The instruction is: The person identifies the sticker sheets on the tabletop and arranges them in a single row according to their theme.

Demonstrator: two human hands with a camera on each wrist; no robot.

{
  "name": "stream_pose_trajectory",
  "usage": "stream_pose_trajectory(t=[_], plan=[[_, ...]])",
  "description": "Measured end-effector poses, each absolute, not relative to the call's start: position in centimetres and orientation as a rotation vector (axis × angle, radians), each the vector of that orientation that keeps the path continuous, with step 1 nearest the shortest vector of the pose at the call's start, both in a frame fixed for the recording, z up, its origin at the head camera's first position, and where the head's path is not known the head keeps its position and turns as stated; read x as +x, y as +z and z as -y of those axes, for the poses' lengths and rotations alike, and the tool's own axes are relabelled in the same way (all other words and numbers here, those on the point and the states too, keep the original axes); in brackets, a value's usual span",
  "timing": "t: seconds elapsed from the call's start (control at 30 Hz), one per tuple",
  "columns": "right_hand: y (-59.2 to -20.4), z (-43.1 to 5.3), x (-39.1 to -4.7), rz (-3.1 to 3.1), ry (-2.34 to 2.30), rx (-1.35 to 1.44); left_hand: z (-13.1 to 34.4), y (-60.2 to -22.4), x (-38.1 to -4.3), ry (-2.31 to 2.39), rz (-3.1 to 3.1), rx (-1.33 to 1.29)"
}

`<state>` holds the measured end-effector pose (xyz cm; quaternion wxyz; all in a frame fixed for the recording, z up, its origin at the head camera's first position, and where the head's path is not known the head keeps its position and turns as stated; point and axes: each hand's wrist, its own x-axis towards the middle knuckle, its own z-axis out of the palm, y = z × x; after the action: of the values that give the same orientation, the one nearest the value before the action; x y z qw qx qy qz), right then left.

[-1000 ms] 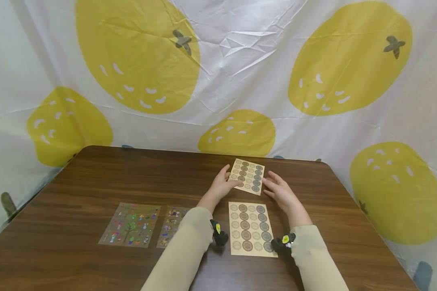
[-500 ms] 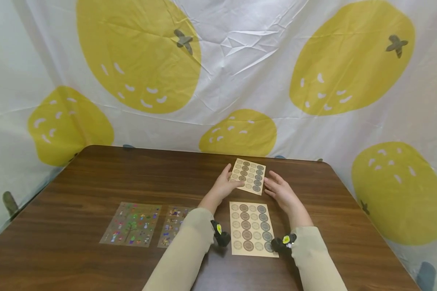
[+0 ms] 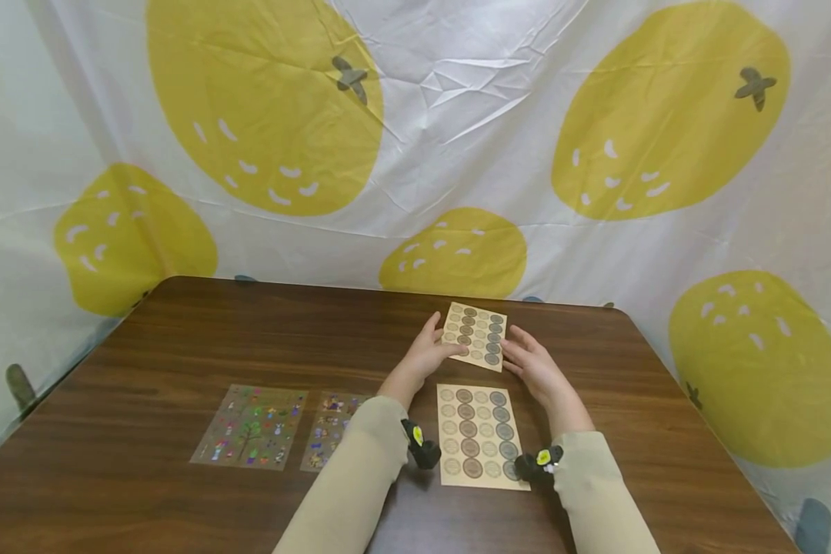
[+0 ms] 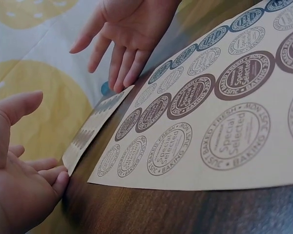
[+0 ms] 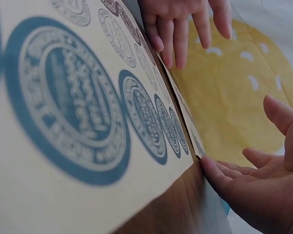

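A cream sheet of round stickers (image 3: 483, 327) lies slightly turned at the far middle of the table. My left hand (image 3: 422, 360) is at its left edge, thumb raised apart, fingertips touching the edge in the left wrist view. From the other side my right hand (image 3: 535, 371) has relaxed, extended fingers against the right edge. Neither hand's thumb presses on it. Nearer, between my forearms, a second cream sticker sheet (image 3: 476, 442) lies flat with brown and blue-grey round labels. Those labels (image 4: 168, 148) read "Special Selected" in the left wrist view.
To the left lie two clear sheets of colourful small stickers: one with a tree (image 3: 249, 431), the other (image 3: 325, 431) partly behind my left sleeve (image 3: 353, 469). A white cloth (image 3: 284, 254) with yellow fruit hangs behind the brown table (image 3: 145, 369).
The far sticker sheet has shifted and turned very slightly between my hands. Both hands stay at its edges, and the other sheets lie as before.
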<state>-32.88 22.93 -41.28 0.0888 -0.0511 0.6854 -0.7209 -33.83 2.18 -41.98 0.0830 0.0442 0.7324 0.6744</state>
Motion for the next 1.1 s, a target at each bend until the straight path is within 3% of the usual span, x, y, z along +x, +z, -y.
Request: stream_pose_trajectory(t=[1.1], plan=[[-41.5,-21.8,-32.6,-2.104,-2.053,-0.127,-2.9,-42.3,-33.4,2.112,-1.998,0.122]])
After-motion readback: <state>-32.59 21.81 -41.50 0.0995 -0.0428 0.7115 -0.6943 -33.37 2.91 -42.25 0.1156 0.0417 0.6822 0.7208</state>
